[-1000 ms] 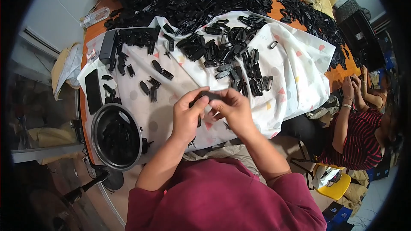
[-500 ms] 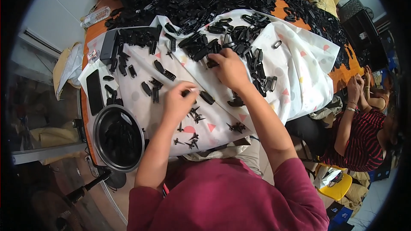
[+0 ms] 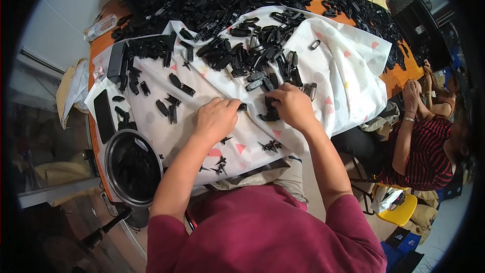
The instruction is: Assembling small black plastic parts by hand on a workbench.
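Note:
My left hand (image 3: 218, 117) rests low over the white cloth (image 3: 156, 146), back upward, its fingers bent. At its fingertips shows the end of a small black plastic part (image 3: 242, 107); the rest lies under the hand. Just to the right, my right hand (image 3: 294, 104) pinches a black plastic piece (image 3: 271, 105) at the near edge of the heap. A curved black piece (image 3: 269, 117) lies under those fingers. Beyond both hands spreads a heap of black clip-like plastic parts (image 3: 222, 55). Small spiky black pieces (image 3: 271, 145) lie on the cloth nearer to me.
At the left stand a round metal bowl (image 3: 107, 172) of black parts, a black phone-like slab (image 3: 104, 116) and a dark box (image 3: 117, 62). A clear bottle (image 3: 101, 27) lies behind. Larger piles (image 3: 353, 7) cover the far table. A co-worker in a striped shirt (image 3: 417, 151) sits right.
My right hand has come back from the heap toward me and slightly right. My left hand has turned palm down and moved right, nearer to it. The view has shifted slightly.

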A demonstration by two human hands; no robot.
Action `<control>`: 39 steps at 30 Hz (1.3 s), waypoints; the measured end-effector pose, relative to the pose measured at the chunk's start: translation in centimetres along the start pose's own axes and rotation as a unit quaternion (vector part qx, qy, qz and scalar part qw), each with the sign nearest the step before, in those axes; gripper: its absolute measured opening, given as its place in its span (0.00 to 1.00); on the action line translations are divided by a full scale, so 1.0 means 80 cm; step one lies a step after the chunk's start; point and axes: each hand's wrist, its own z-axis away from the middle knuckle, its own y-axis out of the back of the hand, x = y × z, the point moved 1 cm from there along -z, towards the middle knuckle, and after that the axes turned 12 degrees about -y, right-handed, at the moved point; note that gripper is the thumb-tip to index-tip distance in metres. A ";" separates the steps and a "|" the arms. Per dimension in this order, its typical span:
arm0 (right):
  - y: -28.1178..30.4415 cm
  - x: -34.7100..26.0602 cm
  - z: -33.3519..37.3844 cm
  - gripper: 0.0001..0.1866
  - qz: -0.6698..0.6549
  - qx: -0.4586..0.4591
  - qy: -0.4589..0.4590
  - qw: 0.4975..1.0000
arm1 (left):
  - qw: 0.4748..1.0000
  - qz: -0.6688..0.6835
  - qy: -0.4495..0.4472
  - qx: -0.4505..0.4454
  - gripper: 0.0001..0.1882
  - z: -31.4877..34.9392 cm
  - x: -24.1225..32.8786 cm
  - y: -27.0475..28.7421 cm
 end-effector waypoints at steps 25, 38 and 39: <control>0.028 -0.077 0.043 0.13 -0.623 -0.129 -0.087 0.766 | 0.687 0.663 0.114 0.276 0.14 0.039 0.046 0.046; 0.044 -0.073 0.063 0.23 -0.187 0.102 0.187 0.959 | 0.918 0.283 -0.032 0.274 0.12 0.049 0.038 0.077; 0.042 -0.076 0.066 0.24 -0.198 0.104 0.186 0.957 | 0.918 0.285 -0.033 0.274 0.12 0.051 0.042 0.068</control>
